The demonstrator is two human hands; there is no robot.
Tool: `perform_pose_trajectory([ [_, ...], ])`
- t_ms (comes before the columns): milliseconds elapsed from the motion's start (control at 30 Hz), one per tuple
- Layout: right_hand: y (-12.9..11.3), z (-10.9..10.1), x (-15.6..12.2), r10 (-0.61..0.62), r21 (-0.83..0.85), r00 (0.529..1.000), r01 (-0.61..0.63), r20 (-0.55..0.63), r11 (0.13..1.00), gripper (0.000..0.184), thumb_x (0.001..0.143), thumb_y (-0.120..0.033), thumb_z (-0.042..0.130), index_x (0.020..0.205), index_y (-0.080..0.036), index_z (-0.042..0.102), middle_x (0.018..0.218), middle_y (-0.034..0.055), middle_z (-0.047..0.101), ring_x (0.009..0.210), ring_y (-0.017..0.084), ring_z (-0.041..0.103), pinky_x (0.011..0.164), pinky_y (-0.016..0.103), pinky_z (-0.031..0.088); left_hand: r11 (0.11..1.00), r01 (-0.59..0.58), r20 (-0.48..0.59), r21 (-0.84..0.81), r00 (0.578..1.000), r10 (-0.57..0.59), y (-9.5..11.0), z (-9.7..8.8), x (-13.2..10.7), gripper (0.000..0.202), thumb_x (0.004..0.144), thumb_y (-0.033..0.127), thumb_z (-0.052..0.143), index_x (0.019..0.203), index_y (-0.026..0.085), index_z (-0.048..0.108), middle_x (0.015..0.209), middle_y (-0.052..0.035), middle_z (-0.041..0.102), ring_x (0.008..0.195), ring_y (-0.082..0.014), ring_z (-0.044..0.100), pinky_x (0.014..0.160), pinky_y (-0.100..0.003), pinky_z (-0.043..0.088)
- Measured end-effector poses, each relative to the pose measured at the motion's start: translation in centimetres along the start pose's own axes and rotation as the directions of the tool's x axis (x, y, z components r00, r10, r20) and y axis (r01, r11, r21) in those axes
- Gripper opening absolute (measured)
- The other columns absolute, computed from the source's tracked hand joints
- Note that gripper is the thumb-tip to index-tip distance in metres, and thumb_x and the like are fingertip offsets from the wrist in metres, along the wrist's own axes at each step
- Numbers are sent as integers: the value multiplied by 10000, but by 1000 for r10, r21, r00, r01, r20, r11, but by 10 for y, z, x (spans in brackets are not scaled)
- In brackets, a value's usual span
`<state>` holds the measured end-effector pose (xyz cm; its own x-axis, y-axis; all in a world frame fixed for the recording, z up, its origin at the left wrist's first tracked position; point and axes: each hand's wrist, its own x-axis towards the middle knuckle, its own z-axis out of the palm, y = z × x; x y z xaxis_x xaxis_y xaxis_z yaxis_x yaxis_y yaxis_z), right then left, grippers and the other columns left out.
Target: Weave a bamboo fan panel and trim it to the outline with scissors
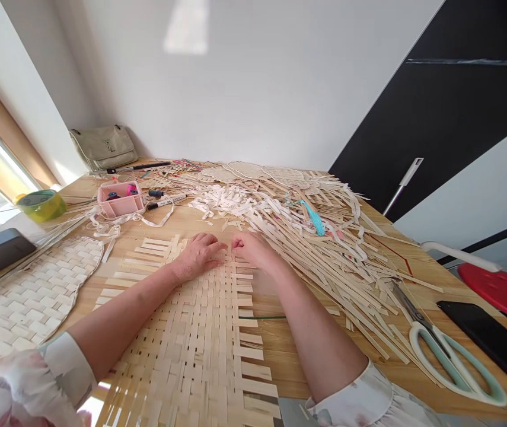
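A pale woven mat of flat strips (200,338) lies on the wooden table (280,356) in front of me. My left hand (200,254) rests on the mat's far edge with its fingers curled and pinched on a strip end. My right hand (249,246) is just beside it, fingers closed on the same far edge, fingertips almost touching the left ones. Loose strip ends stick out of the mat on the left and right sides.
A big heap of loose strips (324,237) covers the table's right and far part. Scissors (449,356) and a black phone (488,338) lie at right. A second woven piece (31,296), a pink box (120,198), markers, a tape roll (40,204) and a bag (102,145) are at left.
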<state>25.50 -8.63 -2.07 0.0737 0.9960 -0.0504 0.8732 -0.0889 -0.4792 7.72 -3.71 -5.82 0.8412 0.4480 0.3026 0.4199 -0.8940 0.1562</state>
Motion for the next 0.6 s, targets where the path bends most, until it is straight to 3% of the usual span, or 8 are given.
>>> perform_pose_trajectory([
  [200, 9, 2, 4, 47, 1, 999, -47, 14, 999, 60, 682, -191, 605, 648, -196, 654, 641, -23, 606, 616, 121, 506, 528, 218, 317, 999, -36, -25, 27, 999, 36, -1, 3, 0, 339, 841, 308, 546, 1147, 166, 577, 1075, -108, 584, 1000, -232, 500, 940, -399, 354],
  [300, 12, 3, 6, 49, -1, 999, -49, 5, 999, 59, 676, -199, 608, 644, -185, 655, 625, -19, 598, 604, 122, 502, 520, 219, 313, 997, -65, 30, 32, 998, 64, 2, 2, 0, 352, 877, 281, 483, 1213, 197, 543, 1210, -98, 556, 1108, -242, 466, 976, -407, 329],
  [433, 13, 3, 6, 25, -5, 1000, -25, 19, 1000, 93, 685, -167, 576, 646, -185, 658, 609, -21, 593, 592, 118, 496, 519, 216, 311, 995, -73, 139, 69, 988, 63, 8, -1, 1, 435, 923, 270, 372, 1358, 281, 380, 1393, -50, 427, 1322, -292, 265, 1051, -549, 160],
  [600, 13, 1, 6, -4, -13, 999, 5, 39, 1000, 109, 692, -146, 562, 646, -179, 655, 619, -13, 603, 600, 123, 503, 520, 218, 312, 994, -102, 216, 37, 972, 92, 12, -4, 2, 441, 943, 220, 294, 1379, 254, 346, 1429, -57, 375, 1364, -278, 195, 1059, -580, 89],
])
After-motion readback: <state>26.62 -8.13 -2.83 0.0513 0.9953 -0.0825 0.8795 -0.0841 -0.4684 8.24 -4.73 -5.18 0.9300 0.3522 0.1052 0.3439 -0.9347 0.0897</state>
